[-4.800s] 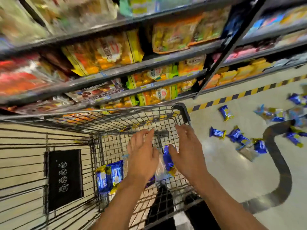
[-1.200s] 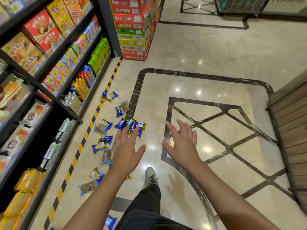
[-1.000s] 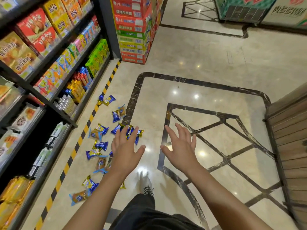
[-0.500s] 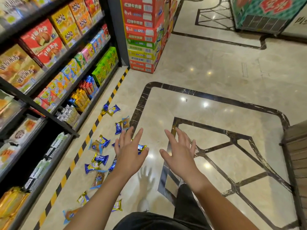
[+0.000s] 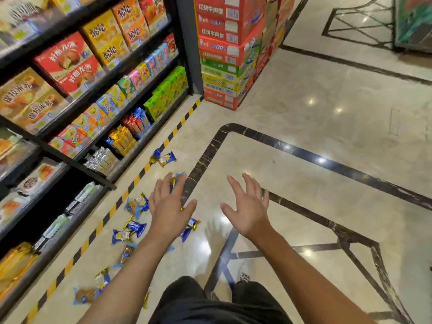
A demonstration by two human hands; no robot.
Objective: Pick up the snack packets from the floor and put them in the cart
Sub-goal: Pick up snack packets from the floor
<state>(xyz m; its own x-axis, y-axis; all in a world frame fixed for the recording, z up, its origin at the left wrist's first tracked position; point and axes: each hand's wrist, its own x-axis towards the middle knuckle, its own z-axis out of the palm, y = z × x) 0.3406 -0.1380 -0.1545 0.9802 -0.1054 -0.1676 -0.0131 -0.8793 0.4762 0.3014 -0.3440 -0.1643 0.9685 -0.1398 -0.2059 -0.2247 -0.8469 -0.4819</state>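
Several blue and yellow snack packets point(image 5: 135, 226) lie scattered on the shiny floor along the striped line, from a far pair point(image 5: 166, 158) down to one near my feet point(image 5: 86, 294). My left hand point(image 5: 169, 209) hovers over the packets with fingers spread, holding nothing and hiding a few of them. My right hand point(image 5: 247, 208) is stretched out beside it over bare floor, fingers spread and empty. The cart is out of view.
Black shelves point(image 5: 77, 108) full of snack boxes run along the left. A stack of red, green and yellow cartons point(image 5: 224, 59) stands at the shelf's far end. A yellow-black striped line point(image 5: 140, 174) edges the shelves. Polished floor with dark inlay lines point(image 5: 304, 153) spreads right.
I turned from the cart, where my hands were over packets, to the floor. Since then both empty hands have moved forward over the packets, which now lie closer below me.
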